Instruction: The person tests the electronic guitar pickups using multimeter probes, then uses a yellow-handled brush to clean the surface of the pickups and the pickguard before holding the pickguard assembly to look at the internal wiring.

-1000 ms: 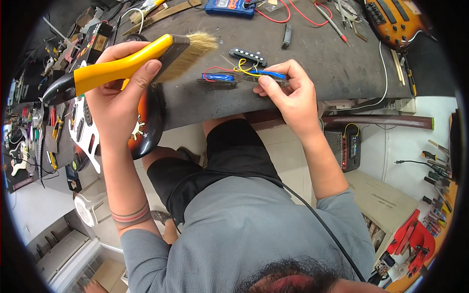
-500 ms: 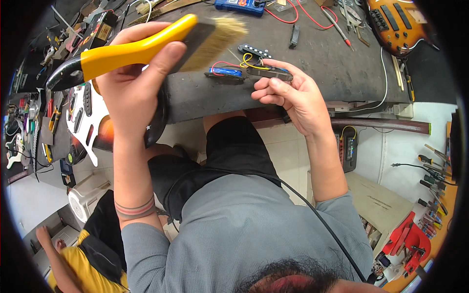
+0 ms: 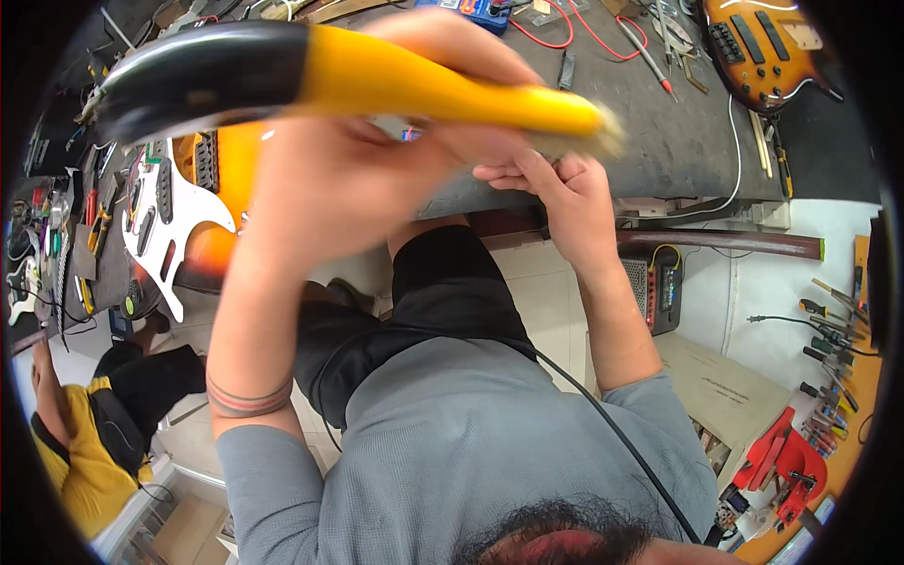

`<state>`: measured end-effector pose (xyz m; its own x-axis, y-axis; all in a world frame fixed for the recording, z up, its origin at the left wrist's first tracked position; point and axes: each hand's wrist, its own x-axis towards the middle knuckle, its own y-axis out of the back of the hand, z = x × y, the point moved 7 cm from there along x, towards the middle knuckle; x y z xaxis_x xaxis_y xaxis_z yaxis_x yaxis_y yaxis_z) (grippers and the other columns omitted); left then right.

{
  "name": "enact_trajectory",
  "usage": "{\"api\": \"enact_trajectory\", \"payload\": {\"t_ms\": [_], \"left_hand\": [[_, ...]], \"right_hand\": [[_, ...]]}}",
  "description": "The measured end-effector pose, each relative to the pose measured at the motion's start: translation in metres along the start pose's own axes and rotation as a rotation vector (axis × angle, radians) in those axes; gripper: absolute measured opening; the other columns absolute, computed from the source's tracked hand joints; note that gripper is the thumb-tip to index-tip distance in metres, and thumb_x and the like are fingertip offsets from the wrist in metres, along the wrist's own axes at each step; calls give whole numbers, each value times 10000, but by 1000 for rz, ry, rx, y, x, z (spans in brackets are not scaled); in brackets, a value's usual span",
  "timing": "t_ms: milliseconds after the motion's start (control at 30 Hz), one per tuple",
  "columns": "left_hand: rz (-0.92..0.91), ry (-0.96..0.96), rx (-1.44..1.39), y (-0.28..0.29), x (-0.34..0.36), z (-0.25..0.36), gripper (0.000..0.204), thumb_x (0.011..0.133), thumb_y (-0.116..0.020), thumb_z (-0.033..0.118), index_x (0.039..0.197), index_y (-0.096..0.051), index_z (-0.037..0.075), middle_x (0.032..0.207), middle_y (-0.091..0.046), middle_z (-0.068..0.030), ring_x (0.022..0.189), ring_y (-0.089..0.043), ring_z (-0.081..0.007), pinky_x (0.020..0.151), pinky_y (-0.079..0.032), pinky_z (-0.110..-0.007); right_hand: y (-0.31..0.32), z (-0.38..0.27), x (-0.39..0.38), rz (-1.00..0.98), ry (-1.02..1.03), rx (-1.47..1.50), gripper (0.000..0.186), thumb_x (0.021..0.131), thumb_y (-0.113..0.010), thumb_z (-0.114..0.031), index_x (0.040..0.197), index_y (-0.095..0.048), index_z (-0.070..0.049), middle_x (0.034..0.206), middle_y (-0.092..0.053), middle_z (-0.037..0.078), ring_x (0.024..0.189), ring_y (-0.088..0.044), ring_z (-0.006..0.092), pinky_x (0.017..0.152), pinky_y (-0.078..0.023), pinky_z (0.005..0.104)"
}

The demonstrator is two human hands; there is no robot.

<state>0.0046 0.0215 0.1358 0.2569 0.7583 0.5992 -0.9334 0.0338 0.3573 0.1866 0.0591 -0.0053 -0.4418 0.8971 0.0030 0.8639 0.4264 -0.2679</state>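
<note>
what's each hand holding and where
The left hand grips the brush around the middle of its yellow handle. The right hand rests at the bench edge; the brush hides whatever it may hold.

Brush raised close over the surface's near edge, both hands under it

The left hand (image 3: 348, 179) holds the brush (image 3: 330, 80) lengthwise, left to right, its handle end to the left and its bristles to the right, above the right hand (image 3: 565, 193), which rests at the front edge of the surface (image 3: 659, 141). A guitar body (image 3: 188, 202) lies on the surface to the left, behind the raised forearm. A bass guitar (image 3: 763, 47) lies at the far right corner, with probes and cables (image 3: 603, 24) between. Below the edge to the right, a small amplifier (image 3: 659, 287) stands on the floor; screwdrivers (image 3: 833, 320) lie further right
</note>
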Motion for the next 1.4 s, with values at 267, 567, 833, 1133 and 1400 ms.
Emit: {"api": "enact_trajectory", "payload": {"t_ms": [267,567,833,1133,1400], "left_hand": [[77,216,373,52,-27,-28,256,930,-801,-12,1180,-745,-25,1049,-742,-46,977,-688,-112,886,-538,-260],[185,37,131,32,-18,-8,317,908,-815,-21,1214,-737,-49,1139,-768,-118,1028,-729,-189,926,-573,-303],[-76,-19,380,20,-35,-22,315,792,-836,-8,1097,-766,24,1070,-793,-135,987,-761,-319,910,-592,-394],[-63,-104,219,-6,-27,-9,352,803,-822,-59,1142,-744,-7,1116,-786,-176,1029,-757,-310,925,-598,-399],[47,-168,-90,-10,-27,-4,349,793,-859,9,1127,-760,11,1064,-791,-147,1020,-760,-325,918,-595,-387]], "right_hand": [[15,1,2,20,34,-17,226,1113,-623,-154,1223,-582,39,1124,-762,212,1026,-787,290,903,-645,379],[9,-1,4,-9,-35,-39,211,1081,-640,-54,1252,-563,42,1153,-754,193,1066,-775,283,933,-644,386],[9,0,5,-4,-56,37,183,1073,-664,-80,1213,-617,28,1192,-746,125,1163,-710,169,918,-630,343],[8,-2,5,-13,-54,25,218,1103,-618,-118,1253,-572,34,1203,-753,201,1114,-774,318,935,-645,376],[8,3,3,74,-30,244,213,1104,-608,-110,1254,-558,33,1202,-750,230,1089,-782,351,930,-649,381]]}}
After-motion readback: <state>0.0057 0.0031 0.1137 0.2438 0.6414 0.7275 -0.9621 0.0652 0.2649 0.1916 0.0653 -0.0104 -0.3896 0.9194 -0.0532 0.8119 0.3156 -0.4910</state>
